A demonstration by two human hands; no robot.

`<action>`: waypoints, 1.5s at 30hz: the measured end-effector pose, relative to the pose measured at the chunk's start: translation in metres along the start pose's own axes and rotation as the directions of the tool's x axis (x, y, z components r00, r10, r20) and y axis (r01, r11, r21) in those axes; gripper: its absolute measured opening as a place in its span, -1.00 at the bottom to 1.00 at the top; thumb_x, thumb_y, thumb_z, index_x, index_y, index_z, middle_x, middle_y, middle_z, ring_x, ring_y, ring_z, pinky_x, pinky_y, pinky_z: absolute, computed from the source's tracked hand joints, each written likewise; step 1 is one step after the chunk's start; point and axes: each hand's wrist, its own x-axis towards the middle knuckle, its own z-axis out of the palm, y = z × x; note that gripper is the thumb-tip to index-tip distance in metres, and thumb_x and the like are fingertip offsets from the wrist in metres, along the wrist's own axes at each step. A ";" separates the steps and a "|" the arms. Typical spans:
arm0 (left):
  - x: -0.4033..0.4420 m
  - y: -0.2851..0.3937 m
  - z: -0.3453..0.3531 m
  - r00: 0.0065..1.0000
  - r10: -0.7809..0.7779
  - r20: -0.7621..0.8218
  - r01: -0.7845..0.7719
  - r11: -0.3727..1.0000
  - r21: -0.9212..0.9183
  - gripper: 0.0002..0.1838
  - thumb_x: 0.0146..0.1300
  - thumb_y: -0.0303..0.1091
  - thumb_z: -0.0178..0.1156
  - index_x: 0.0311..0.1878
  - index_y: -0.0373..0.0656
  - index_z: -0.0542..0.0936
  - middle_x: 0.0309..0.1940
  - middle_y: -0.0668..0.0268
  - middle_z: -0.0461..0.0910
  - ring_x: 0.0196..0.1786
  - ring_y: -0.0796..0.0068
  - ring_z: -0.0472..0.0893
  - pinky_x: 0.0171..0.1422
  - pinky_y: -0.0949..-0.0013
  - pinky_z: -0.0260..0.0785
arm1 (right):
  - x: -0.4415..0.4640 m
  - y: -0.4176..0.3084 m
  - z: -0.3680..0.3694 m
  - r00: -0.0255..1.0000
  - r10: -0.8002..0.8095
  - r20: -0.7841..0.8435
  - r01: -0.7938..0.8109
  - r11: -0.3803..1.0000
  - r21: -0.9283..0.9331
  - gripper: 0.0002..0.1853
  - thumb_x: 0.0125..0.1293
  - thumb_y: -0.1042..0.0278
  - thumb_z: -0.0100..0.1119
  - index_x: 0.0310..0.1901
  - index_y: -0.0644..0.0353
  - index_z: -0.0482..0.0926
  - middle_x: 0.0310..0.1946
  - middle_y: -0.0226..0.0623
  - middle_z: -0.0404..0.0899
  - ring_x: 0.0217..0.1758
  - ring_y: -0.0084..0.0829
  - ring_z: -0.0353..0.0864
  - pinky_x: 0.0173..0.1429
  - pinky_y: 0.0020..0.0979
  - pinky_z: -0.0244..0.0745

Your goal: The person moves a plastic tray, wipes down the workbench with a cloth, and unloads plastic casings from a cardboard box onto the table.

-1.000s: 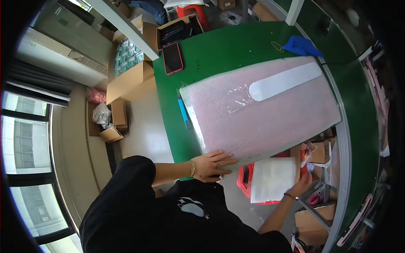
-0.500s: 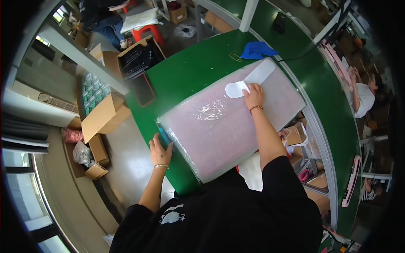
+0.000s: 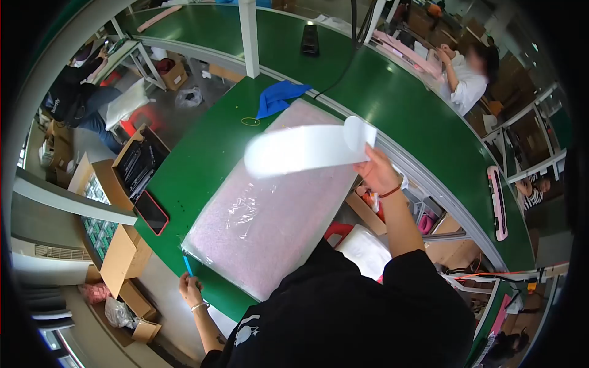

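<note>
The right hand [image 3: 379, 173] pinches the white strip [image 3: 300, 150] by its folded right end, above the wrapped pink pad [image 3: 261, 245] on the bench [image 3: 178, 190]; the left hand [image 3: 191, 291] grasps a blue tool [image 3: 188, 265]. Pick-up looks done; the strip isn't yet set down.

The pinkish slab [image 3: 264, 245] shows clear, glossy, creased plastic over it; the white strip [image 3: 300, 150] looks smooth. The bench [image 3: 190, 178] has a smooth green top, with matt blue cloth [image 3: 279, 97] by its far edge and a glossy-screened phone [image 3: 151, 212] at its left corner.
</note>
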 end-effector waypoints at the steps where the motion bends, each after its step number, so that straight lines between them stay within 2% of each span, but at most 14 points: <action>1: -0.002 0.010 0.000 1.000 -0.009 -0.012 0.008 0.999 -0.032 -0.70 0.06 -0.45 0.10 -0.08 -0.25 0.52 -0.59 0.46 0.41 -0.62 0.67 0.41 -0.64 0.59 0.18 | 0.005 -0.008 -0.021 0.999 -0.025 -0.040 0.023 0.998 -0.051 -0.73 0.33 0.36 0.05 0.01 0.26 0.45 -0.16 -0.26 0.58 -0.13 -0.40 0.59 -0.03 -0.34 0.52; 5: -0.008 0.073 0.036 0.996 0.059 -0.072 -0.066 0.994 -0.090 -0.79 0.09 -0.43 0.10 -0.17 -0.19 0.54 -0.63 0.52 0.35 -0.70 0.77 0.21 -0.68 0.65 -0.04 | 0.036 -0.044 -0.078 0.847 -0.351 -0.399 0.273 0.932 -0.240 -0.77 0.10 0.60 0.05 -0.16 0.30 0.48 -0.27 -0.28 0.57 -0.20 -0.43 0.57 -0.11 -0.41 0.50; 8: -0.015 0.123 0.091 0.995 0.071 -0.075 -0.070 0.998 0.006 -0.88 0.12 -0.40 0.13 -0.26 -0.13 0.57 -0.68 0.58 0.30 -0.70 0.81 0.18 -0.68 0.67 -0.07 | 0.077 -0.060 -0.123 0.772 -0.605 -0.194 0.206 0.528 -0.824 -0.76 0.06 0.61 -0.02 -0.18 0.29 0.45 -0.29 -0.29 0.53 -0.26 -0.51 0.51 -0.13 -0.48 0.44; 11: -0.017 0.141 0.158 0.998 0.024 -0.055 -0.027 0.998 -0.048 -0.92 0.20 -0.35 0.14 -0.30 -0.09 0.58 -0.72 0.64 0.25 -0.73 0.84 0.14 -0.69 0.67 -0.12 | 0.123 -0.046 -0.063 0.797 -0.605 0.007 0.254 0.323 -0.912 -0.78 0.09 0.56 -0.07 -0.18 0.27 0.43 -0.38 -0.35 0.49 -0.37 -0.59 0.42 -0.20 -0.53 0.38; 14: -0.023 0.162 0.231 0.992 -0.110 0.056 0.120 0.963 -0.239 -0.89 0.25 -0.31 0.14 -0.31 -0.12 0.57 -0.75 0.64 0.22 -0.75 0.84 0.11 -0.71 0.66 -0.15 | 0.171 -0.004 -0.046 0.995 -0.095 0.021 0.079 0.658 -0.749 -0.84 0.19 0.35 -0.01 -0.41 0.24 0.48 -0.58 -0.48 0.39 -0.49 -0.63 0.33 -0.38 -0.54 0.25; 17: -0.040 0.181 0.273 0.987 -0.078 0.138 0.103 0.977 -0.188 -0.85 0.25 -0.29 0.16 -0.37 -0.13 0.56 -0.76 0.63 0.22 -0.76 0.85 0.11 -0.71 0.66 -0.17 | 0.198 0.017 -0.002 0.962 0.263 0.074 -0.134 0.689 -0.713 -0.67 0.19 0.16 0.13 -0.55 0.27 0.53 -0.69 -0.44 0.39 -0.46 -0.46 0.45 -0.32 -0.41 0.32; 21: -0.057 0.166 0.270 1.000 -0.014 0.010 0.014 1.000 0.025 -0.81 0.23 -0.25 0.19 -0.44 -0.14 0.54 -0.75 0.58 0.30 -0.76 0.85 0.13 -0.71 0.66 -0.16 | 0.238 0.066 -0.002 0.892 0.307 0.332 0.268 0.231 -0.935 -0.64 0.09 0.06 0.26 -0.27 0.23 0.57 -0.43 -0.25 0.55 -0.37 -0.25 0.58 -0.25 -0.31 0.41; 26: -0.078 0.099 0.244 0.963 0.039 -0.265 0.027 0.970 0.242 -0.75 0.20 -0.22 0.23 -0.52 -0.12 0.52 -0.71 0.52 0.40 -0.77 0.84 0.15 -0.73 0.65 -0.16 | 0.199 0.101 0.024 0.717 0.241 0.654 0.663 0.054 -0.747 -0.47 -0.06 0.01 0.38 -0.10 0.14 0.48 0.00 -0.08 0.45 -0.22 -0.19 0.54 -0.16 -0.24 0.46; 28: -0.086 0.098 0.251 0.909 -0.175 -0.379 0.174 0.984 -0.038 -0.73 0.20 -0.21 0.23 -0.54 -0.12 0.52 -0.71 0.49 0.43 -0.77 0.83 0.14 -0.74 0.64 -0.17 | 0.179 0.127 0.034 0.740 0.326 0.588 0.618 0.014 -0.786 -0.17 -0.19 0.04 0.46 0.17 0.05 0.30 0.21 -0.13 0.24 -0.03 -0.12 0.50 -0.04 -0.18 0.47; 33: -0.089 0.106 0.260 0.880 -0.356 -0.315 0.252 0.912 -0.324 -0.70 0.23 -0.20 0.20 -0.58 -0.12 0.52 -0.77 0.52 0.37 -0.79 0.83 0.11 -0.75 0.62 -0.20 | 0.191 0.152 0.041 0.765 0.386 0.515 0.577 -0.056 -0.815 -0.27 -0.08 0.15 0.41 0.17 0.07 0.34 0.14 -0.12 0.34 -0.03 -0.11 0.50 -0.03 -0.21 0.46; 37: -0.085 0.114 0.235 0.940 -0.260 -0.220 0.194 0.940 -0.281 -0.71 0.25 -0.21 0.18 -0.56 -0.12 0.53 -0.82 0.56 0.28 -0.80 0.84 0.08 -0.75 0.62 -0.21 | 0.209 0.146 0.034 0.562 0.388 0.731 0.789 0.015 -0.614 -0.46 0.08 0.29 0.30 0.12 0.16 0.40 0.06 -0.12 0.42 -0.06 -0.21 0.53 -0.01 -0.26 0.45; 40: -0.089 0.130 0.202 0.977 -0.099 -0.189 0.064 0.981 -0.182 -0.70 0.26 -0.21 0.16 -0.57 -0.13 0.52 -0.83 0.59 0.23 -0.80 0.85 0.06 -0.73 0.63 -0.20 | 0.186 0.107 0.052 0.636 0.047 0.770 0.651 0.502 -0.569 -0.67 0.21 0.42 0.13 0.00 0.32 0.47 0.01 -0.17 0.49 -0.06 -0.37 0.54 0.00 -0.35 0.44; 42: -0.098 0.144 0.178 0.983 -0.029 -0.182 0.016 0.997 -0.073 -0.68 0.28 -0.21 0.13 -0.57 -0.13 0.52 -0.83 0.59 0.24 -0.79 0.84 0.08 -0.71 0.62 -0.16 | 0.163 0.058 0.069 0.821 0.306 0.481 -0.083 0.899 -0.430 -0.69 0.26 0.43 0.04 -0.01 0.41 0.47 0.00 -0.18 0.52 0.02 -0.43 0.51 0.04 -0.44 0.41; 45: -0.102 0.160 0.146 0.972 0.191 -0.133 -0.178 0.978 0.108 -0.71 0.29 -0.22 0.08 -0.46 -0.20 0.58 -0.73 0.52 0.40 -0.70 0.81 0.23 -0.64 0.59 0.00 | 0.146 0.045 0.064 0.941 0.227 0.252 -0.161 0.953 -0.258 -0.82 0.23 0.41 0.01 -0.14 0.23 0.47 -0.48 -0.34 0.48 -0.47 -0.55 0.43 -0.30 -0.50 0.44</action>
